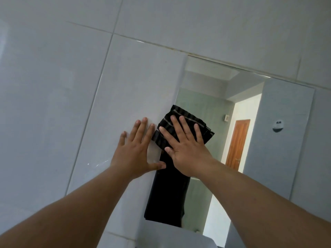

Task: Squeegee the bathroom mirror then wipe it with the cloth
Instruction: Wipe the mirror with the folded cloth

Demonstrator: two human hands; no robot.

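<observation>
The mirror [286, 140] is fixed to a pale tiled wall and fills the right half of the view. A black cloth [180, 114] with thin grey stripes lies against the mirror's left edge, and a long dark part of it hangs straight down. My right hand [186, 145] presses flat on the cloth's upper part, fingers spread, holding it to the glass. My left hand [136, 151] rests flat on the wall tile just left of the mirror with fingers apart, its thumb touching the cloth's edge. No squeegee is in view.
Pale wall tiles [62, 86] surround the mirror on the left and above. The glass reflects a wooden door [238, 144], a bright doorway and a small wall holder [278, 126]. A white rounded object [170, 235] sits at the bottom edge below the mirror.
</observation>
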